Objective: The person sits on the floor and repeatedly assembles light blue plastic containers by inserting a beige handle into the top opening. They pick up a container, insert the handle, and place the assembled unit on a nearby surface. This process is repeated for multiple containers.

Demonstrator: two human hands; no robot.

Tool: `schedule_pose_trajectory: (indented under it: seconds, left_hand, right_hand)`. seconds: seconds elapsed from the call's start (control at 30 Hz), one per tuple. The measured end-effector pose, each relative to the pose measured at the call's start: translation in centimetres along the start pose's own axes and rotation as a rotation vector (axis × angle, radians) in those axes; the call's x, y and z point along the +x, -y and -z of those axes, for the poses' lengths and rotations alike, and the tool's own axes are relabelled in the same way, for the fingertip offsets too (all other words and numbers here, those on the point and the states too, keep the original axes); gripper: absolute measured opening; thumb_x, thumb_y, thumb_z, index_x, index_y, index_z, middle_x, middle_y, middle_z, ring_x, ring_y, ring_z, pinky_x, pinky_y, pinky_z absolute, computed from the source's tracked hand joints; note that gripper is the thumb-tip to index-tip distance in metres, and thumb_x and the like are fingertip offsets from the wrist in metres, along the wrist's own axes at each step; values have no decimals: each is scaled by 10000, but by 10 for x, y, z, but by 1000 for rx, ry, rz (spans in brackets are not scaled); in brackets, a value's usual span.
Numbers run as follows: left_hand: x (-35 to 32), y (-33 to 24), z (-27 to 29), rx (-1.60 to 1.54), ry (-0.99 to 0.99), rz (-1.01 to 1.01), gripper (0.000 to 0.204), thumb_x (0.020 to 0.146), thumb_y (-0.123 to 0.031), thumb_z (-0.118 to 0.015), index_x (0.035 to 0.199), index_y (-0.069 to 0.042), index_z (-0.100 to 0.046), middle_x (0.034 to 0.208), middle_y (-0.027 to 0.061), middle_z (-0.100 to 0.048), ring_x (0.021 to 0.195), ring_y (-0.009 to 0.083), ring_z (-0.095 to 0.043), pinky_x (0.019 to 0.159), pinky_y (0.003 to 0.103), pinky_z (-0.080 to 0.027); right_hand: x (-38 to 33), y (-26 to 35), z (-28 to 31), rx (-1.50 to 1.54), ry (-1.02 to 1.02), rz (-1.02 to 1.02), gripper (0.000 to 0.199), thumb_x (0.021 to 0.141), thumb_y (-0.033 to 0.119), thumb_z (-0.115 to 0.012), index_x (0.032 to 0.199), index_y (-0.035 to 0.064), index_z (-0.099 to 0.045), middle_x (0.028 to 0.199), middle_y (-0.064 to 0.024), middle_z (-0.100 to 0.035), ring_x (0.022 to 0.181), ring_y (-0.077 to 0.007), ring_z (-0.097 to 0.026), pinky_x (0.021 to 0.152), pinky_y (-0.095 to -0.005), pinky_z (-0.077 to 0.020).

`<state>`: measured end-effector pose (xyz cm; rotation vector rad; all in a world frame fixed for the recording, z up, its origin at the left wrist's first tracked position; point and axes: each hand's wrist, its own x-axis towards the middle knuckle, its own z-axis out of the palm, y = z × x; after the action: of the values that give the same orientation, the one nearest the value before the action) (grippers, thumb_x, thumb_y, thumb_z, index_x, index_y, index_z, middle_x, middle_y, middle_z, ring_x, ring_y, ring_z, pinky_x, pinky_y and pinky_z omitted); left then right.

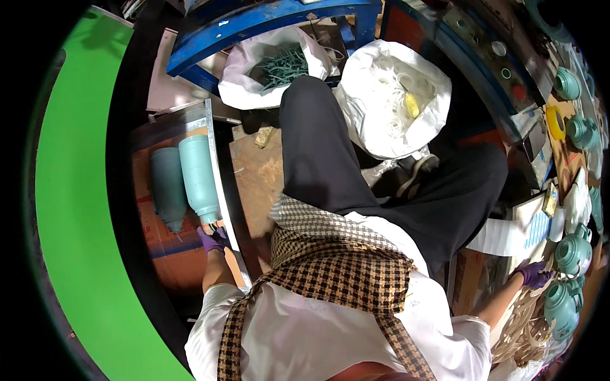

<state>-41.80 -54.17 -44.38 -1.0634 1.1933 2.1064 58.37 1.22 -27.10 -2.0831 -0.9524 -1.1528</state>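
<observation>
My left hand (213, 239), in a purple glove, is closed around the narrow end of a light teal bottle-shaped shell (198, 171). The shell lies in a metal-edged trough on my left. Beside it is a darker teal shell (168, 184), its narrow end also toward me. Out to the right, my right hand (535, 275), gloved in purple as well, has its fingers stretched toward teal handled flasks. One flask (574, 254) is just beyond the fingers and another flask (560, 308) is nearer me. Whether the fingertips touch either one is hard to see.
A bright green surface (76, 190) runs along the far left. Ahead stand a white sack of green strips (241, 86) and a white sack of clear rings (356, 82), below a blue frame (273, 16). Beige cords (518, 330) and yellow tape (556, 122) lie on the right.
</observation>
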Motion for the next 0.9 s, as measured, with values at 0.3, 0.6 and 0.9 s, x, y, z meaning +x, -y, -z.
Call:
schedule_pose_trajectory:
  seconds: [0.3, 0.6, 0.9]
  left_hand:
    - [17, 20, -32, 1975, -131, -1067, 175, 934, -220, -652, 970, -55, -606, 902, 98, -646, 806, 256, -625, 667, 421, -524]
    - [-83, -41, -80, 541, -358, -1362, 326, 886, -245, -762, 1110, -24, -680, 1023, 116, -659, 870, 229, -611, 788, 397, -527]
    - [-139, -18, -229, 1320, 94, -2423, 314, 765, -154, -806, 1045, -115, -671, 1199, 140, -626, 1115, 377, -588, 961, 496, -463]
  right_hand:
    - [2, -20, -11, 342, 142, 64, 383, 897, 240, -721, 1191, -3, -691, 1157, -166, -709, 1066, -296, -669, 954, -412, -525]
    - [1, 3, -19, 417, 167, 272, 386, 906, 234, -688, 1207, -7, -684, 1202, -177, -692, 1096, -309, -660, 973, -416, -515]
    - [11, -6, -30, 507, 231, 424, 390, 914, 228, -654, 1222, -11, -677, 1247, -188, -675, 1125, -322, -650, 992, -421, -505]
